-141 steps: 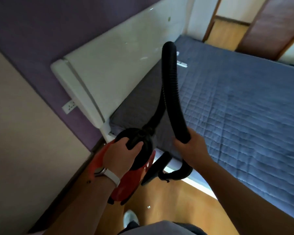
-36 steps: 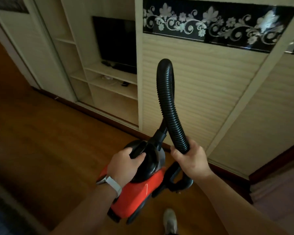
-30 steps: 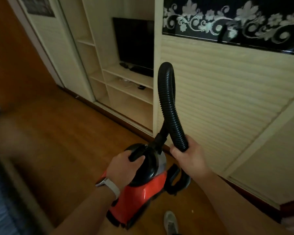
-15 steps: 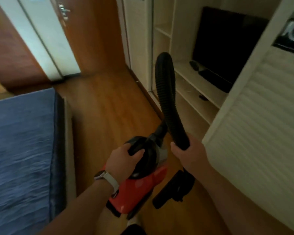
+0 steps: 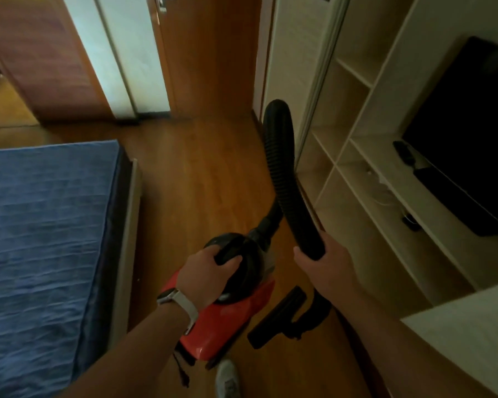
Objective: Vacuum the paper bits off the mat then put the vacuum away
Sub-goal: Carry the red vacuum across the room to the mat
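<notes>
I carry a red and black canister vacuum (image 5: 227,314) above the wooden floor. My left hand (image 5: 204,274) grips its black top handle; a watch sits on that wrist. My right hand (image 5: 325,265) grips the ribbed black hose (image 5: 282,168), which loops up and back down to the vacuum's front. The black floor nozzle (image 5: 276,317) hangs below my right hand. The blue quilted mat (image 5: 41,239) lies at the left on a low bed frame. No paper bits show on it in this view.
An open cream shelf unit (image 5: 356,173) with a dark TV (image 5: 468,133) stands at the right. Brown doors (image 5: 207,53) and a pale panel stand ahead. A strip of wooden floor (image 5: 199,182) runs between mat and shelves. My shoe (image 5: 227,380) shows at the bottom.
I have turned away from the bed's headboard and wardrobe front, carrying the vacuum along the floor. Both grips stay the same. The nozzle now hangs lower and more in view.
</notes>
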Demonstrator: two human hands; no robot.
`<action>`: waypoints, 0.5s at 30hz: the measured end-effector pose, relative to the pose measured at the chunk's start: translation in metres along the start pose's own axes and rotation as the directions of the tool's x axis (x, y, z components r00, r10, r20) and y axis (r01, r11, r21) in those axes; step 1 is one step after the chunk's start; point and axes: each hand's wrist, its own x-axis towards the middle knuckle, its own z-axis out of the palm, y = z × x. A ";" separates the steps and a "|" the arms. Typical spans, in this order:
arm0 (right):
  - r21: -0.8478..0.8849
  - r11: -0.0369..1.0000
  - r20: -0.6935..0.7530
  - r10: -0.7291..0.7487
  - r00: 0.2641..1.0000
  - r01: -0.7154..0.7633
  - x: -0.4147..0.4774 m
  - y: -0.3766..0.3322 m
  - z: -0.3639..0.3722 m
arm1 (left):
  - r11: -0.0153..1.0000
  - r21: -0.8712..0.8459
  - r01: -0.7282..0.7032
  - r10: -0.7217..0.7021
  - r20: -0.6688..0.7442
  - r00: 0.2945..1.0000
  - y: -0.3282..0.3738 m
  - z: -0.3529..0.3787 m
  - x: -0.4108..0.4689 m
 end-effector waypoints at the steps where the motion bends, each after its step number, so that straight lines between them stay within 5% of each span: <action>1: 0.010 1.000 -0.001 -0.007 1.000 0.007 0.017 -0.008 0.005 | 1.000 -0.003 0.003 -0.003 -0.007 1.000 0.003 -0.009 0.018; 15: 0.117 0.990 0.131 -0.093 0.987 0.078 0.255 -0.070 0.076 | 0.994 0.057 0.093 -0.084 -0.151 0.985 0.012 -0.066 0.225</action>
